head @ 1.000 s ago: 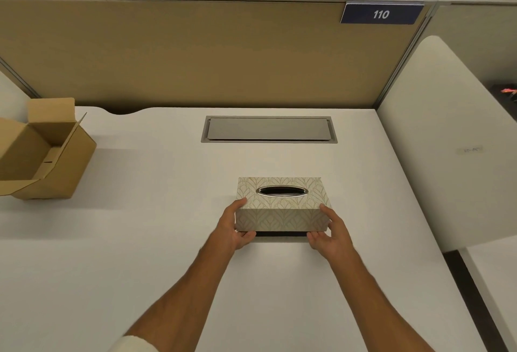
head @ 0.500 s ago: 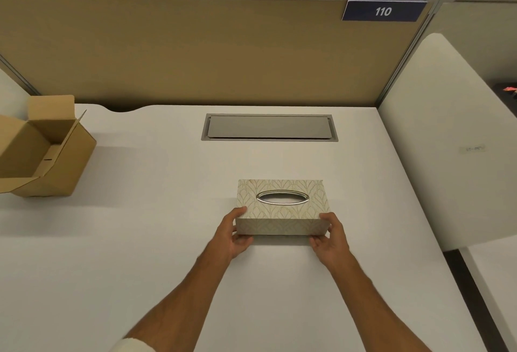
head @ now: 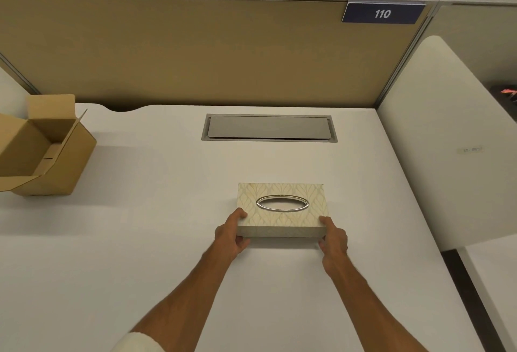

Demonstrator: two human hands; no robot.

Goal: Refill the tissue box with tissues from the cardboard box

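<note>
A cream patterned tissue box point(head: 281, 217) with a silver oval slot rests flat on the white desk point(head: 156, 239), right of centre. My left hand point(head: 230, 235) grips its near left corner and my right hand point(head: 333, 237) grips its near right corner. No tissue shows through the slot. The brown cardboard box point(head: 46, 152) stands at the desk's far left with its flaps open; from here its inside looks bare, though part of it is cut off by the frame edge.
A grey metal cable hatch point(head: 268, 127) is set into the desk behind the tissue box. A tan partition point(head: 195, 52) with a "110" sign point(head: 382, 13) closes the back. A white side panel point(head: 447, 138) bounds the right.
The tissue box was tilted up at its front a second ago; it now lies flat on the desk. Both hands stay on its near corners.
</note>
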